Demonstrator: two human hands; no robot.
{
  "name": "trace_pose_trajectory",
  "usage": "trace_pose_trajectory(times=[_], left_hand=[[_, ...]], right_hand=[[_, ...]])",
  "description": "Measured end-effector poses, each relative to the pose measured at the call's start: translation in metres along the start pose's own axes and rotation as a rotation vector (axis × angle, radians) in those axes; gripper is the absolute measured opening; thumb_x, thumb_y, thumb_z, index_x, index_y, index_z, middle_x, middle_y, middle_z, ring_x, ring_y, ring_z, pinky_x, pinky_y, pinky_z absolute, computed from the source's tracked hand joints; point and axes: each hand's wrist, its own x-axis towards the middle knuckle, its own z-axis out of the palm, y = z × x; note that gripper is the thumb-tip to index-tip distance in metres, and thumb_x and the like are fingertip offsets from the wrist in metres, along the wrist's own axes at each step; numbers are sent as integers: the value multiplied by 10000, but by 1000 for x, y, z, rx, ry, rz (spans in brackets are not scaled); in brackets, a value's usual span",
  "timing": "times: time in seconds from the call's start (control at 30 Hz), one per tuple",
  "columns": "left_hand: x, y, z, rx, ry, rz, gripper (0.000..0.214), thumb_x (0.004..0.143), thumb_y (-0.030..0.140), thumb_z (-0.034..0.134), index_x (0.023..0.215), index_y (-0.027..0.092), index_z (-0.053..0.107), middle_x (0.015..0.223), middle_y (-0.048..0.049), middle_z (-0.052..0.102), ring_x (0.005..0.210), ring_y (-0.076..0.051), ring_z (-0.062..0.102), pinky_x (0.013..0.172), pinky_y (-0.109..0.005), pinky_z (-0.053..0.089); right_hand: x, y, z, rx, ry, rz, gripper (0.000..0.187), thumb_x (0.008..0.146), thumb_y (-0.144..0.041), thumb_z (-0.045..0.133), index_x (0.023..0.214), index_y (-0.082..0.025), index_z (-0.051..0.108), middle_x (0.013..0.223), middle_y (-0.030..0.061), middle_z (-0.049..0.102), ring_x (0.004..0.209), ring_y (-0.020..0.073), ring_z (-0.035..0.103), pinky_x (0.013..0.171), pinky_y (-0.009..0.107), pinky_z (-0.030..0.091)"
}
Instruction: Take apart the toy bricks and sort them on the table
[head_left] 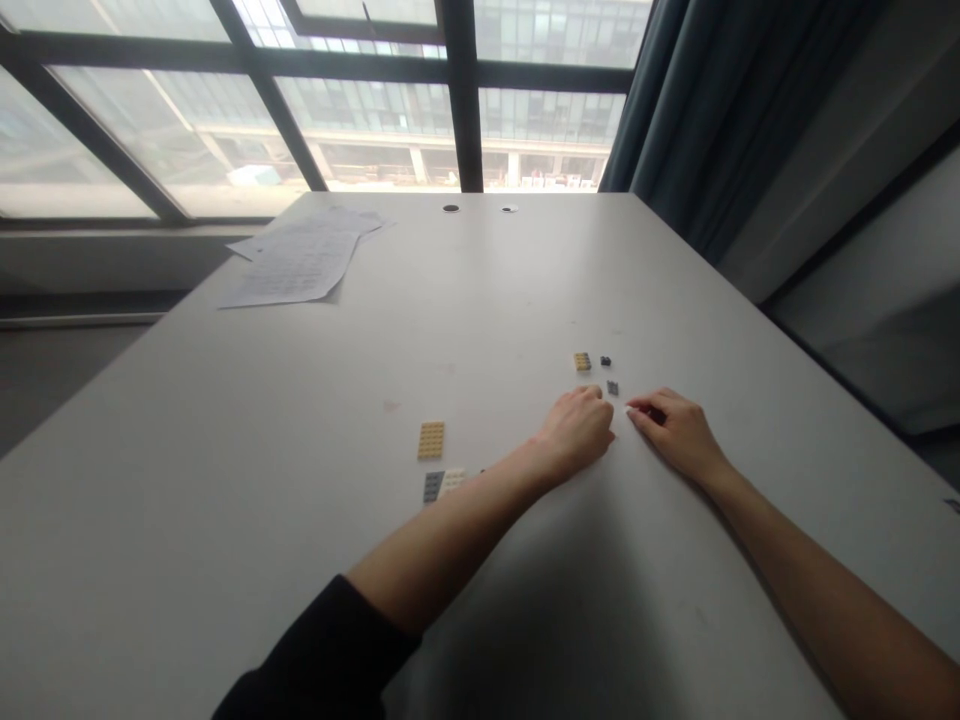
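My right hand [671, 428] pinches a small white building-block piece [628, 409] between thumb and fingertips, low over the table. Close beside it on the left, my left hand [577, 428] is closed with the fingers curled down; what lies in them, if anything, is hidden. A small grey studded piece [613, 387] lies just beyond the gap between both hands. Farther back are a tan-and-grey studded block [582, 361] and a tiny black piece [605, 361].
A tan studded plate [431, 440] lies left of my left forearm. Nearer me are a dark grey plate [432, 486] and a white plate [453, 480], partly covered by the forearm. Papers [300, 262] spread at the white table's [450, 330] far left, by the window.
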Motion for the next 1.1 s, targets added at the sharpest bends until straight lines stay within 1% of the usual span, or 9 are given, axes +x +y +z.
trace_pose_trajectory(times=[0.13,0.23,0.37,0.43,0.53,0.6,0.77,0.93,1.1], left_hand=[[-7,0,-6,-7,33,-14,286,811,327,663,1029,142,654,1041,-104,644,987,-240,611,859,-333,506],[-30,-13,-25,-51,112,-29,467,810,360,676,1221,176,555,1109,-88,632,1011,-239,605,869,-357,509],[-93,-63,-62,-148,222,-60,400,821,342,670,1188,204,592,1105,-76,640,988,-215,616,892,-364,509],[-130,-93,-75,-166,240,-111,378,817,382,665,1152,213,621,1116,-78,639,991,-224,616,900,-388,512],[-175,-126,-81,-166,239,-190,400,827,454,630,1156,227,632,1181,-82,626,1038,-240,609,917,-398,514],[-192,-136,-76,-176,225,-183,413,833,461,621,1181,238,627,1235,-81,609,1100,-247,588,954,-401,499],[-198,-138,-58,-166,188,-99,365,860,381,611,1199,246,625,1298,-79,584,1151,-237,556,1004,-409,462],[-192,-140,-50,-142,190,-27,251,882,335,586,1094,244,685,1257,-70,618,1119,-218,576,986,-381,469],[-192,-147,-41,-129,251,37,199,892,302,577,1017,240,719,1169,-57,671,1136,-209,574,989,-357,472]], right_hand=[[-1,0,1,19,12,9,220,831,-328,581,907,-168,709,786,41,643,686,172,590,695,309,475],[-4,-1,-2,36,62,10,231,833,-322,588,967,-170,698,794,35,636,657,160,570,663,301,475],[-11,-15,-5,21,173,-72,190,850,-282,579,960,-169,685,812,39,623,629,151,550,604,289,475],[-14,-32,-3,38,169,-161,173,868,-254,558,972,-179,674,855,48,630,650,152,563,566,272,475],[-14,-66,7,105,86,-348,167,884,-235,559,1015,-200,656,920,57,642,746,165,604,646,281,513],[-13,-89,18,138,48,-471,167,886,-224,567,1031,-197,645,918,63,645,818,182,615,744,313,521],[-12,-124,44,205,-63,-636,171,887,-190,558,1043,-173,629,905,75,648,821,185,607,740,312,522],[-18,-128,52,208,-121,-639,187,886,-187,557,1059,-174,628,907,81,647,827,187,598,739,312,519],[-22,-131,55,160,-165,-687,180,891,-181,546,1049,-176,634,903,81,642,819,185,573,738,313,502]])
